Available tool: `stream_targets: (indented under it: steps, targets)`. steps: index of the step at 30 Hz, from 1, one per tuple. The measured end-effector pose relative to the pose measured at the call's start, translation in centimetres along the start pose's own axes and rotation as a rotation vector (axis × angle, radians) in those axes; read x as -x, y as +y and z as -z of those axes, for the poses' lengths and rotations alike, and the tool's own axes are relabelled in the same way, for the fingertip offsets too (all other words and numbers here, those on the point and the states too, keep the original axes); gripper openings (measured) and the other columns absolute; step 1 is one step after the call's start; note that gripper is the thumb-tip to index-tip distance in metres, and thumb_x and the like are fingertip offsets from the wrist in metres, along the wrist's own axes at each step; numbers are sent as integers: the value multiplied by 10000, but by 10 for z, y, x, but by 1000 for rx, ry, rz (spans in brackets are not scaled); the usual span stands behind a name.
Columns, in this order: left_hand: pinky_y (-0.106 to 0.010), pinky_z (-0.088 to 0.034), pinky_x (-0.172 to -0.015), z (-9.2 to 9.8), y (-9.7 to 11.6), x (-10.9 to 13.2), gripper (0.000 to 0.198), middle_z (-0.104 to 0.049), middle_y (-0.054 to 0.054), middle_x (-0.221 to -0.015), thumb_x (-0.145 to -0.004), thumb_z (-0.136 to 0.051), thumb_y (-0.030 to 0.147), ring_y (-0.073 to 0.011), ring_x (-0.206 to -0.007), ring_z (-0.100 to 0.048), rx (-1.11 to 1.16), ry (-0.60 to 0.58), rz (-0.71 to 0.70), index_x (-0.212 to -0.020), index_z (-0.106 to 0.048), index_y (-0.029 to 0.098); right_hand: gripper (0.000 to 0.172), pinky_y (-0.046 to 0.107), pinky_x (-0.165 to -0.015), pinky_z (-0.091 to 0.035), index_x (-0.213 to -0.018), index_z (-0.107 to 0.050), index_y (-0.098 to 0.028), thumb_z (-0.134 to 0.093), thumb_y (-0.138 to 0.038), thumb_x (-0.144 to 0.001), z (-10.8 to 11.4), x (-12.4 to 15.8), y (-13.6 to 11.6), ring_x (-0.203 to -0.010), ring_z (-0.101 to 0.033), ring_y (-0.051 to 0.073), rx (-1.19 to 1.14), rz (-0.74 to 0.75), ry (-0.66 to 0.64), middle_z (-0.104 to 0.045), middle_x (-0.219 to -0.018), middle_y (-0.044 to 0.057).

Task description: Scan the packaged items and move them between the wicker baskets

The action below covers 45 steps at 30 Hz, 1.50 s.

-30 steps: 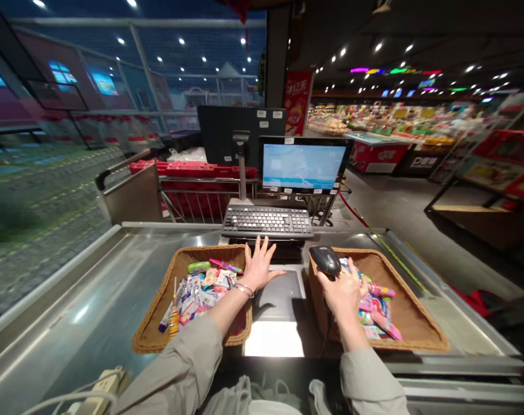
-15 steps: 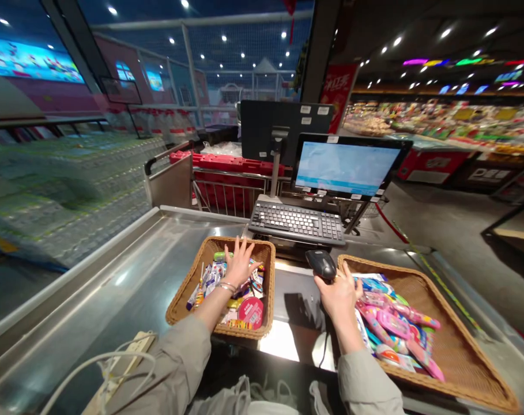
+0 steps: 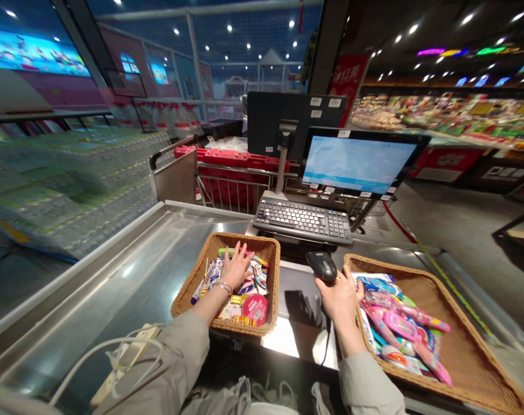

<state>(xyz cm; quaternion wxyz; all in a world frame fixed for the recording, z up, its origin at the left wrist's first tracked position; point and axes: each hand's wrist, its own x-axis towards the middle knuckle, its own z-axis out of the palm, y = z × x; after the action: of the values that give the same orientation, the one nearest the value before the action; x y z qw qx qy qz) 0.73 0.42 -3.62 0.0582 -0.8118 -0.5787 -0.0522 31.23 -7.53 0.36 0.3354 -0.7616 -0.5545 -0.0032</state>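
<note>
My left hand (image 3: pixel 234 271) reaches into the left wicker basket (image 3: pixel 275 288), its fingers spread over a heap of small packaged snacks. A round pink-red tub (image 3: pixel 255 309) lies near the front of that basket, close to my wrist. My right hand (image 3: pixel 340 297) is wrapped round a black handheld barcode scanner (image 3: pixel 321 266), held above the counter between the two baskets; its cord hangs down below. Beside my right hand stands the right wicker basket (image 3: pixel 469 323), with pink plastic toys (image 3: pixel 400 324) and colourful packs in its left part.
A black keyboard (image 3: pixel 302 220) sits behind the baskets, under a lit monitor (image 3: pixel 361 161). The metal counter (image 3: pixel 127 276) has a raised rim. A power strip (image 3: pixel 125 363) with white cables lies at front left. A shopping cart (image 3: pixel 227 187) with red crates stands beyond.
My left hand has come down a little and back toward me, onto the snacks. The right hand still holds the scanner. The view has shifted slightly.
</note>
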Motion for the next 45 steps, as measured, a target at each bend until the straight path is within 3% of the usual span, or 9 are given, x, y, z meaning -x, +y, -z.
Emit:
stream_targets:
  steps: [10,18,26,31,36,40,42,45]
  targets:
    - [-603,-139,-1169,-31,13,-15,663,-352,-93,-1564,-711,-798,346,-329,-1480,-194,-28,-105,-331,-1324,-545,337,421,545,-1098,-118,-905,-728,-209,-494,-523,-753,1,1,12,-1315,-406,298,0,-16,18,-708,-1135,93]
    - [-580,-190,-1159,-63,20,-22,198,-476,-27,-1489,-892,-595,246,-273,-1437,-322,-44,-90,-431,-1043,-706,312,377,530,-1101,-126,-862,-723,-215,-495,-500,-766,7,1,16,-1287,-431,299,38,-20,21,-703,-1122,99]
    - [-534,-253,-1140,-74,34,-30,151,-621,-25,-1331,-880,-605,206,-240,-1349,-444,-4,-137,-479,-861,-737,276,427,536,-1109,-130,-911,-731,-208,-481,-522,-764,4,-1,18,-1285,-438,307,56,-22,10,-702,-1137,112]
    - [-544,-237,-1139,-68,40,-30,150,-651,-41,-1274,-878,-591,170,-226,-1337,-451,78,-159,-457,-872,-716,252,456,538,-1098,-140,-879,-738,-209,-456,-544,-752,5,-1,16,-1287,-439,311,62,-18,10,-712,-1108,123]
    - [-548,-202,-1154,-45,29,-26,224,-627,-47,-1314,-864,-564,113,-239,-1350,-440,231,-159,-366,-1007,-673,248,448,530,-1100,-140,-875,-734,-204,-459,-537,-756,5,-2,16,-1287,-432,309,58,-15,14,-704,-1128,131]
    - [-473,-370,-1065,-26,9,-22,368,-652,-46,-1248,-725,-692,137,-290,-1284,-504,391,-152,-214,-1069,-634,253,430,546,-1100,-137,-901,-724,-201,-480,-526,-761,1,-2,15,-1288,-417,308,49,-5,3,-703,-1116,114]
    - [-392,-467,-947,-20,1,-18,396,-689,-36,-1114,-726,-677,162,-254,-1110,-618,480,-145,-125,-1105,-612,257,431,551,-1094,-134,-893,-721,-196,-478,-527,-760,-2,-1,12,-1286,-412,311,40,0,-9,-702,-1111,116]
    - [-302,-511,-802,-18,-6,-11,393,-695,-8,-955,-731,-670,193,-191,-891,-672,617,-127,-22,-1111,-589,251,434,548,-1088,-133,-895,-714,-193,-465,-525,-767,-4,0,5,-1281,-412,310,30,25,-21,-700,-1108,121]
